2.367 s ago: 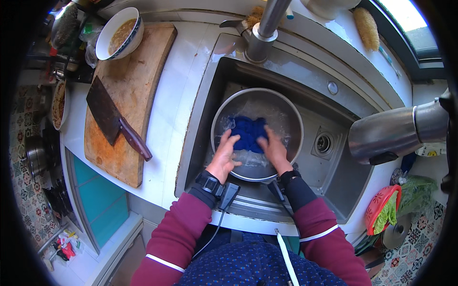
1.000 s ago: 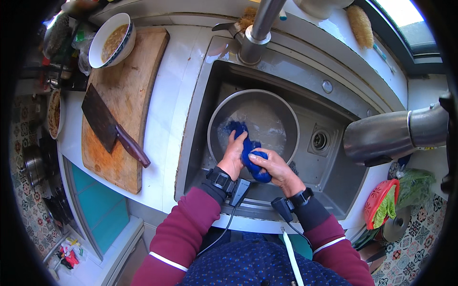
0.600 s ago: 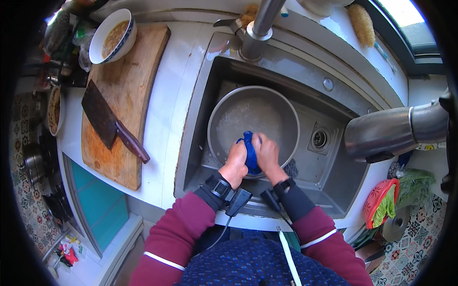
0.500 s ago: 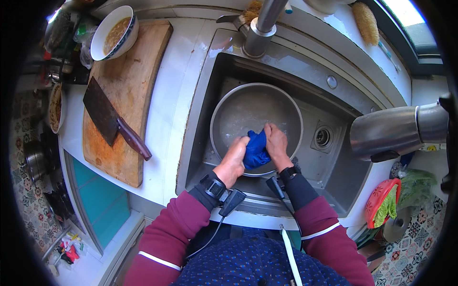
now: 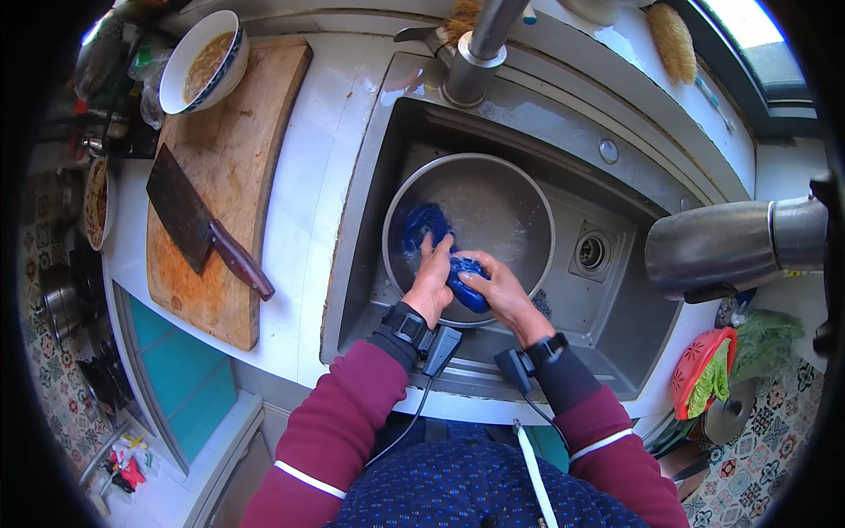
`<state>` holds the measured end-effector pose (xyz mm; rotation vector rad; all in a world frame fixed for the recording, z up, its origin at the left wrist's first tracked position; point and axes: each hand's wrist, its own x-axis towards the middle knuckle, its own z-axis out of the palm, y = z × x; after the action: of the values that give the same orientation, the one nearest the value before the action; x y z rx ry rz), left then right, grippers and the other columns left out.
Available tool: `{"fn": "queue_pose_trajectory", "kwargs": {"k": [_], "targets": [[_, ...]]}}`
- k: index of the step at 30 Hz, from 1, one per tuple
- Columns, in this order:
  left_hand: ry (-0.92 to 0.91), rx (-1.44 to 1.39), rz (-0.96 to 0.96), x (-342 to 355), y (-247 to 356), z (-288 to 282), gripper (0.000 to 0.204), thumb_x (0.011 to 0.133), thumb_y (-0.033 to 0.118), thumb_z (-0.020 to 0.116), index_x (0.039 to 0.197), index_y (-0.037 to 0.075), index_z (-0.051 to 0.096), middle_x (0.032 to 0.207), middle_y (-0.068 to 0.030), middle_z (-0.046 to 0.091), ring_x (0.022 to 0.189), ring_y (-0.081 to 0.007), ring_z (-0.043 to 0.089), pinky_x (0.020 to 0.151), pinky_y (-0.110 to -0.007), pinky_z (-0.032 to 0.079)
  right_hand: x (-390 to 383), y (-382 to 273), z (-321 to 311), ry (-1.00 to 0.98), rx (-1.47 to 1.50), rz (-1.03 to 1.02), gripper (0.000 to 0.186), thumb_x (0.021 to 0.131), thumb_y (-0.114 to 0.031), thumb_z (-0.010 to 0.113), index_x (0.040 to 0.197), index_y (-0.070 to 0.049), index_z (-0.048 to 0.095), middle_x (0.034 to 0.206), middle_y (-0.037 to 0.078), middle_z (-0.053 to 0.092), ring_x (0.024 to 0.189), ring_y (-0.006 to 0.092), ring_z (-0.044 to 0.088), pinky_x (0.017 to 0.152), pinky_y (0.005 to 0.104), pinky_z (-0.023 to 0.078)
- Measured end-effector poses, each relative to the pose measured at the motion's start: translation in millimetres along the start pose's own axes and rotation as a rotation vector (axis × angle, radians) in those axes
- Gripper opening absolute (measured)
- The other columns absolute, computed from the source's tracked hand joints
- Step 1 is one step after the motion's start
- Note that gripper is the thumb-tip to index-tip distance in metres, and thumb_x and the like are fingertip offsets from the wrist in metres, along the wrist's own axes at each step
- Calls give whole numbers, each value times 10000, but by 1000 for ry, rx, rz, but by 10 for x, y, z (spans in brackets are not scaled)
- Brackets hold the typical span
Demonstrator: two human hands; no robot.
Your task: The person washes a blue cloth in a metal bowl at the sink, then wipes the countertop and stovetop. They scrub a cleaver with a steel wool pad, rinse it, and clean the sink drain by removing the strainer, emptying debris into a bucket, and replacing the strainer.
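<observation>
A wet blue cloth [image 5: 426, 224] lies partly in the water of a round metal basin [image 5: 469, 157], one part spread by the basin's left wall and another bunched between my hands. My left hand [image 5: 431, 280] is closed on the cloth's middle, fingers curled in the water. Against it, my right hand [image 5: 503, 292] grips the bunched end near the basin's front rim. The basin stands inside a dark grey sink [image 5: 629, 304], left of the drain [image 5: 591, 254].
Left of the sink, a cleaver [image 5: 207, 222] and a bowl of food [image 5: 204, 66] rest on a wooden cutting board [image 5: 255, 150]. The faucet [image 5: 475, 66] rises behind the basin. A metal kettle-like vessel [image 5: 713, 246] and a red basket [image 5: 695, 361] with leafy greens are at right.
The cloth was a compact bundle held between both hands; now it is lowered into the water and spread toward the left. My left hand has turned, and the right has shifted lower.
</observation>
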<state>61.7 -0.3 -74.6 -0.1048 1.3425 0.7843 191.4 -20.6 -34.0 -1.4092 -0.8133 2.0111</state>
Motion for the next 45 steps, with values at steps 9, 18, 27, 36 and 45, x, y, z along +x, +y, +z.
{"fn": "queue_pose_trajectory", "kwargs": {"k": [9, 18, 27, 36, 45], "targets": [[3, -118, -37, -392, -81, 65, 302, 971, 292, 491, 1117, 44, 580, 968, -78, 640, 842, -198, 640, 746, -354, 535, -182, -110, 304, 358, -644, -257, 279, 935, -321, 562, 844, -63, 620, 660, 182, 607, 633, 299, 619, 627, 410, 494], [-139, -68, -147, -424, 133, 16, 314, 947, 226, 491, 1163, 10, 564, 1033, -94, 639, 899, -186, 642, 776, -338, 533, 478, 190, -236, 615, -1038, -124, 269, 958, -323, 479, 983, -101, 628, 849, 266, 648, 816, 450, 633, 729, 538, 494], [24, 172, -91, -80, 42, -205, 635, 960, 241, 502, 1496, 368, 187, 1567, -142, 153, 1380, -496, 156, 1009, -743, 168, 521, 455, -380, 380, -896, -90, 503, 745, -22, 675, 1231, -74, 560, 1217, 204, 584, 1099, 360, 591, 934, 402, 471], [-2, 123, 57, -216, 2, -67, 640, 927, 281, 559, 1488, 149, 282, 1374, -142, 466, 1173, -275, 532, 937, -390, 479, -350, -343, 42, -181, -35, 93, 316, 813, -199, 739, 1054, -69, 584, 966, 8, 602, 896, 92, 559, 832, 246, 453], [-78, -222, -7, -411, -182, 112, 219, 982, 218, 447, 996, 56, 595, 910, -85, 649, 765, -210, 665, 658, -360, 559, -9, -1, 188, 534, -681, -376, 325, 855, -305, 641, 1014, -22, 646, 832, 294, 628, 812, 464, 620, 705, 480, 507]]}}
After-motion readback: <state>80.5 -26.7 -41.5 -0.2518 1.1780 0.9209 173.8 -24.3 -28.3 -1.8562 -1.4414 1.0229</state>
